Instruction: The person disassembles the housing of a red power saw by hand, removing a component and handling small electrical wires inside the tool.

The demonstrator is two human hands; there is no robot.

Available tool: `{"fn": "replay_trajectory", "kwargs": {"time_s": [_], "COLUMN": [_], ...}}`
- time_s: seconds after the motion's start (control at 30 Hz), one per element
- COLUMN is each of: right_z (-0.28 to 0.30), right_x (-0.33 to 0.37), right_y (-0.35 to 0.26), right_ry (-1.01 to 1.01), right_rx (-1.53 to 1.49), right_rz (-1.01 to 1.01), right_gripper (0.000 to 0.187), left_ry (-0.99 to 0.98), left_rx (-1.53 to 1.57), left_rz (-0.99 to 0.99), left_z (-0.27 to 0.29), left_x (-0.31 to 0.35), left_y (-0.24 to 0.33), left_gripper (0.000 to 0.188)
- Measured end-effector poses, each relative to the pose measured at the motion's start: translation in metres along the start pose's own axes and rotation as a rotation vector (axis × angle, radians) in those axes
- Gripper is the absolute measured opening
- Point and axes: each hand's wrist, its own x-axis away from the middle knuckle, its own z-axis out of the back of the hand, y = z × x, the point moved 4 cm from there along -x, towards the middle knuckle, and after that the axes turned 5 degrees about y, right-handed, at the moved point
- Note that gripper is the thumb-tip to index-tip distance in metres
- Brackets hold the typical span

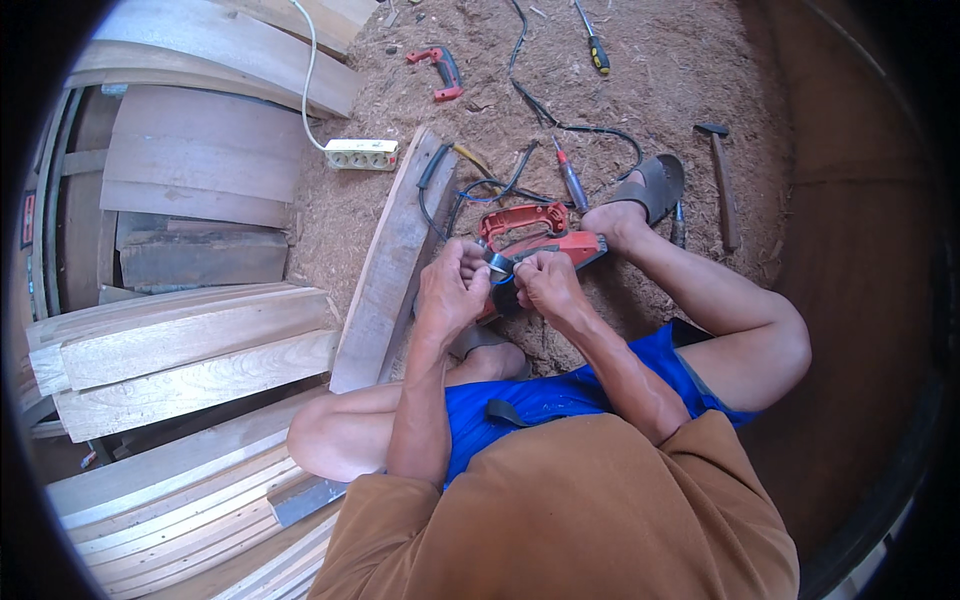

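My left hand (456, 283) is closed, with thumb and fingers pinching a small roll of black tape (499, 264). Close beside it, my right hand (548, 284) is closed in a pinch; what lies between its fingertips is too small to make out. Under and just beyond both hands sits a red power tool (578, 246) with an opened red handle frame (522, 217). A bit of blue shows between the hands. Dark cable (470, 196) loops on the floor beyond the tool.
A plank (385, 270) lies left of the tool. Around are a white power strip (361, 154), a red-and-grey handle part (440, 73), a screwdriver (571, 180), a yellow-and-black screwdriver (598, 53) and a hammer (724, 190). Stacked boards (200, 340) fill the left; sawdust covers the floor.
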Motion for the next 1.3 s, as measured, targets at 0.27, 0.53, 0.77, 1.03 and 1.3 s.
{"fn": "replay_trajectory", "kwargs": {"time_s": [0.27,0.53,0.77,1.03,1.3], "right_z": [0.004,0.002,0.018,0.029,0.035], "right_x": [0.002,-0.002,0.018,0.02,0.029], "right_y": [-0.003,0.004,-0.014,-0.013,-0.008], "right_ry": [-0.002,-0.074,-0.21,-0.197,-0.212], "right_rx": [0.059,-0.06,-0.221,0.248,0.019], "right_rz": [0.119,0.081,-0.131,0.126,0.095], "right_gripper": [0.021,0.019,0.02,0.032,0.03], "left_ry": [-0.071,-0.179,-0.201,-0.168,-0.377], "left_rx": [-0.425,-0.219,-0.213,0.318,-0.332], "left_rz": [-0.254,-0.048,-0.368,0.153,-0.041], "left_z": [-0.009,-0.005,-0.004,-0.032,-0.046], "left_x": [-0.005,-0.005,0.0,-0.005,-0.015], "left_y": [0.011,0.027,0.03,0.0,0.007], "left_gripper": [0.034,0.023,0.033,0.03,0.026]}}
